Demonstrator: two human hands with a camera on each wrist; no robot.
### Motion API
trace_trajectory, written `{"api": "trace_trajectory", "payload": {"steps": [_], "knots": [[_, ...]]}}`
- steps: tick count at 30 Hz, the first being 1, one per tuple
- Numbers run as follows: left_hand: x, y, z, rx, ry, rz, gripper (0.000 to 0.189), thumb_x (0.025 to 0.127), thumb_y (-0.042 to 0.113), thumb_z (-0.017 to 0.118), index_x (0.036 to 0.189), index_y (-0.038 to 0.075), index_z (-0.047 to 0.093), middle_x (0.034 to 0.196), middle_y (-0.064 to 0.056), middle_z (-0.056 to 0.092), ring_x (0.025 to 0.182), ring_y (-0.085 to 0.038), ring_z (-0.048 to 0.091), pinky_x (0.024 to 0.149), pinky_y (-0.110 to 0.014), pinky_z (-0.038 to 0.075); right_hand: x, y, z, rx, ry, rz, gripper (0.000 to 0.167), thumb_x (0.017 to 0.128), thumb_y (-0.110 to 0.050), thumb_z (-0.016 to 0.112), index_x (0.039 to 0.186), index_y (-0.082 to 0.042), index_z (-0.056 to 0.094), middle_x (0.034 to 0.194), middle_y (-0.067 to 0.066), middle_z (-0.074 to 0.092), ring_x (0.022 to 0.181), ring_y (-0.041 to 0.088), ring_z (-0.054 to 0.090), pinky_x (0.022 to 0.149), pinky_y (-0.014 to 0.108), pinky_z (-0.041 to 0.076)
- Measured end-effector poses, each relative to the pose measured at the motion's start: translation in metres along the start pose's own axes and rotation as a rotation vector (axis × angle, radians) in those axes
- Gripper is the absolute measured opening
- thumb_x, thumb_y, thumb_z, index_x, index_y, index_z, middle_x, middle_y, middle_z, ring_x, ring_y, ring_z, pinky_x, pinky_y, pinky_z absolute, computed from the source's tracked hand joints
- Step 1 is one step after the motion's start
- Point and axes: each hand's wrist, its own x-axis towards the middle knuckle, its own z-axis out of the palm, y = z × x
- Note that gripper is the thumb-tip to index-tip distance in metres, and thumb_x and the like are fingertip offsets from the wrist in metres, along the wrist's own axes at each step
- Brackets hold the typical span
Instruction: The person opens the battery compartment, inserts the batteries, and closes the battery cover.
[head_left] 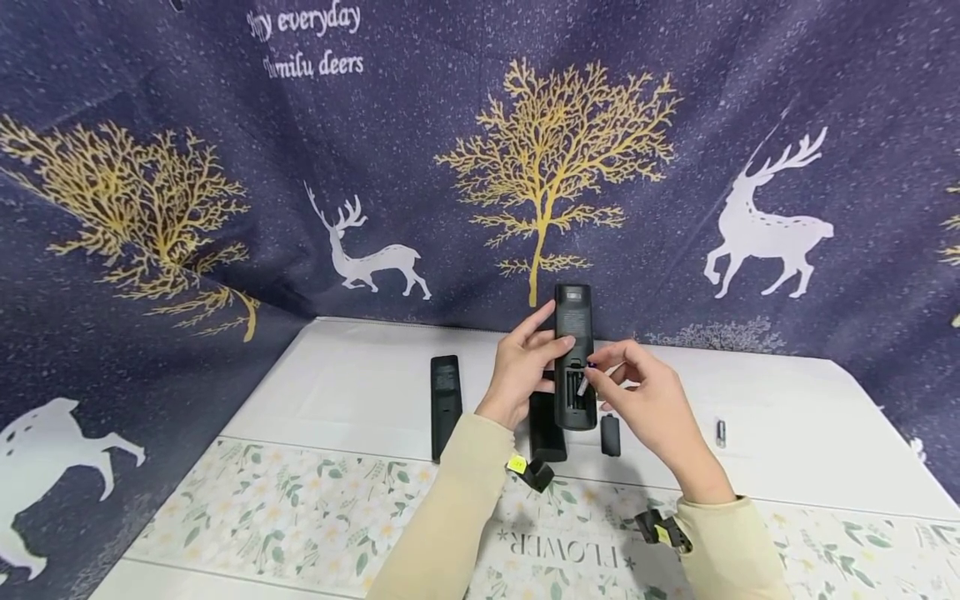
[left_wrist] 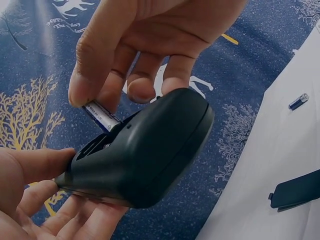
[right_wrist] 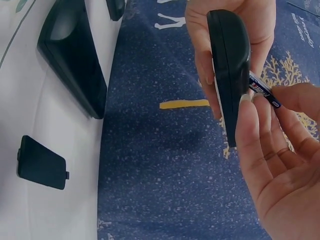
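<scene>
A black remote control [head_left: 574,325] is held up over the table, its back turned toward me and its battery compartment uncovered. My left hand [head_left: 517,367] grips it from the left side, thumb across the back. With thumb and fingertips, my right hand [head_left: 648,400] pinches a small battery [left_wrist: 102,117], tilted with one end in the compartment opening. The battery's blue end [right_wrist: 272,100] sticks out between the fingers in the right wrist view. Below the right hand, the loose battery cover [head_left: 611,435] lies on the table.
Another black remote [head_left: 446,400] lies at the left on the white table [head_left: 360,367]. One more remote [head_left: 547,437] lies partly hidden under the held one. A second battery [head_left: 721,433] rests to the right. A dark curtain with deer and trees [head_left: 450,125] hangs behind the table.
</scene>
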Motion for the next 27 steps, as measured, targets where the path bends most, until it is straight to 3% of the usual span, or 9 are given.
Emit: {"api": "trace_trajectory", "payload": {"steps": [12, 27], "knots": [[-0.0005, 0.0013, -0.0005, 0.005, -0.006, -0.009, 0.061, 0.098, 0.015, 0.08, 0.148, 0.044, 0.062, 0.124, 0.002, 0.074, 0.087, -0.021, 0.074, 0.066, -0.038, 0.064, 0.0003, -0.0006, 0.0023, -0.052, -0.024, 0.005, 0.016, 0.102, -0.016, 0.076, 0.117, -0.01, 0.074, 0.105, 0.007, 0.071, 0.065, 0.023, 0.064, 0.054, 0.03, 0.054], [0.0017, 0.0002, 0.0001, 0.01, -0.004, -0.002, 0.059, 0.097, 0.015, 0.081, 0.145, 0.045, 0.064, 0.122, 0.003, 0.075, 0.085, -0.02, 0.072, 0.062, -0.036, 0.062, 0.0006, 0.0005, 0.0057, -0.132, -0.031, -0.024, 0.015, 0.102, -0.014, 0.076, 0.116, -0.012, 0.076, 0.104, 0.003, 0.073, 0.06, 0.016, 0.058, 0.05, 0.031, 0.053]]}}
